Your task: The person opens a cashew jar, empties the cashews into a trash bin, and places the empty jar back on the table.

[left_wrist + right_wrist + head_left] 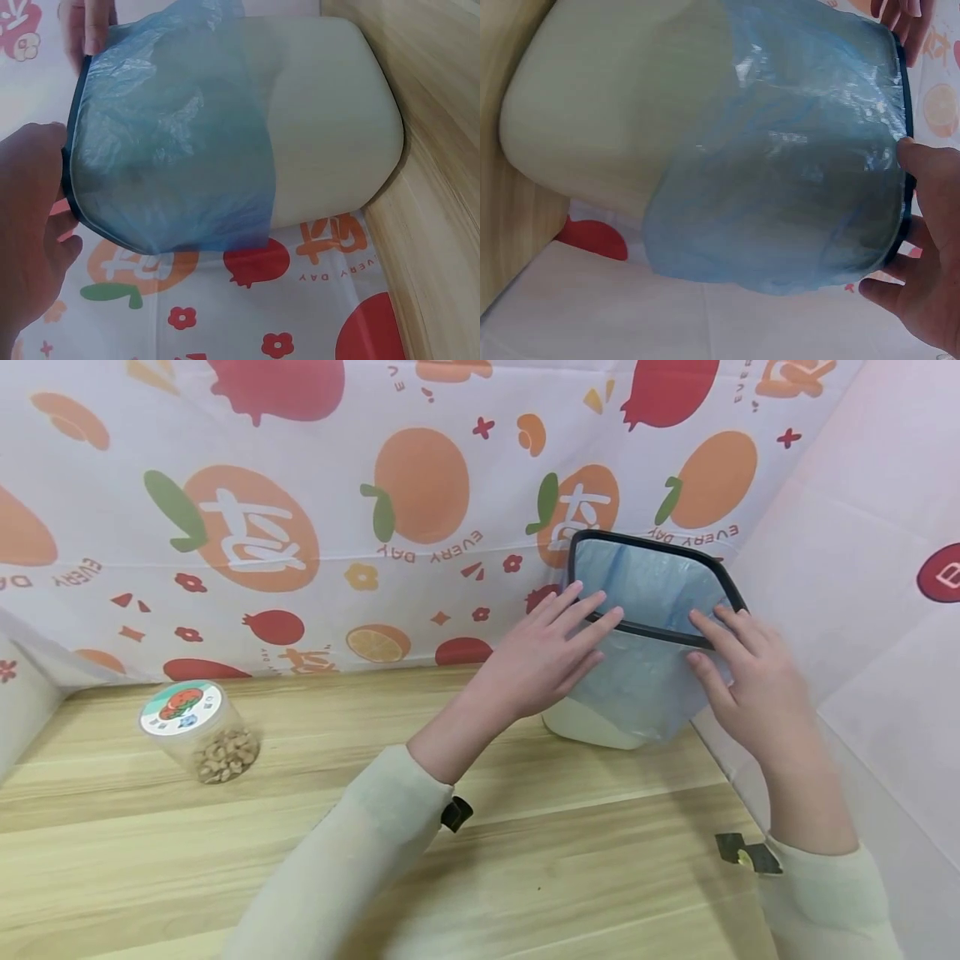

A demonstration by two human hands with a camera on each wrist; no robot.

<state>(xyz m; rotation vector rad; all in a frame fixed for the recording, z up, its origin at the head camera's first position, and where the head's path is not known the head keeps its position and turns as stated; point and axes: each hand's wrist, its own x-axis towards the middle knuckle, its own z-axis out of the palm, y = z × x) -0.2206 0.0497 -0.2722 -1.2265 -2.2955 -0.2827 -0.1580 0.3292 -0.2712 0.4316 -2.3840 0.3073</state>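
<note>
A small cream plastic waste bin (592,727) with rounded corners stands at the 2 o'clock corner of a pale wood-grain table (225,852), against a fruit-printed cloth backdrop (300,510). A thin, crinkled, translucent blue bin liner (645,585) lines the bin, and its skirt is folded down over the outside of the smooth wall. A narrow black rounded-rectangle rim ring (645,545) sits over the liner at the mouth. The left hand (540,656) lies at the ring's 9 o'clock edge, fingers straight and slightly spread, their tips resting across the ring and liner. The right hand (750,681) lies at the 4 o'clock edge, fingers extended and a little apart on the ring, thumb pressing the liner skirt below. At the table's 9 o'clock side stands a clear cylindrical jar (201,732) of pale nuts with a printed round lid.
</note>
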